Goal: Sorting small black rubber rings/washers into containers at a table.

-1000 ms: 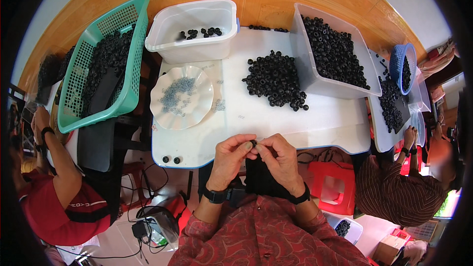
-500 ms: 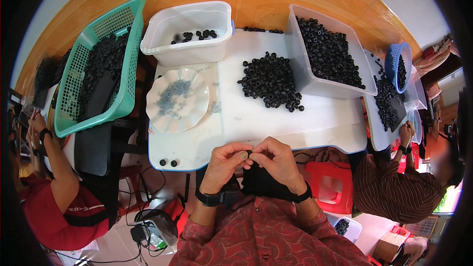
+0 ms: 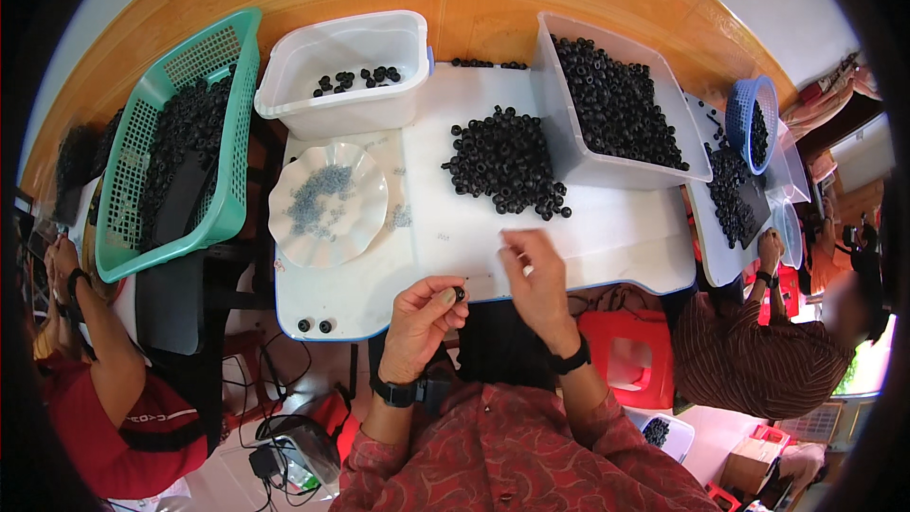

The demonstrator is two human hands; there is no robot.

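Observation:
My left hand (image 3: 417, 324) pinches a small black ring-shaped part (image 3: 461, 294) between thumb and fingertips, just past the table's front edge. To its right, my right hand (image 3: 538, 286) is raised over the front edge, slightly blurred, with thumb and fingers apart and nothing visible in them. Beyond it a pile of the same black parts (image 3: 504, 163) lies on the white table (image 3: 455, 256). A wavy-rimmed white plate (image 3: 289, 239) at the left carries small clear bluish pieces (image 3: 319, 197). Two black parts (image 3: 315, 326) sit apart at the near left corner.
Along the back stand a white tub (image 3: 313, 118) holding some black parts and a translucent bin (image 3: 626, 169) full of them. A green basket (image 3: 248, 133) is at the left; a blue basket (image 3: 745, 123) is at the right. Co-workers sit on both sides. A red stool (image 3: 621, 360) stands at right.
My right hand has left my left hand, moving up and right toward the pile with its fingers spreading. The left hand keeps the black part, now seen more clearly. The view has shifted slightly.

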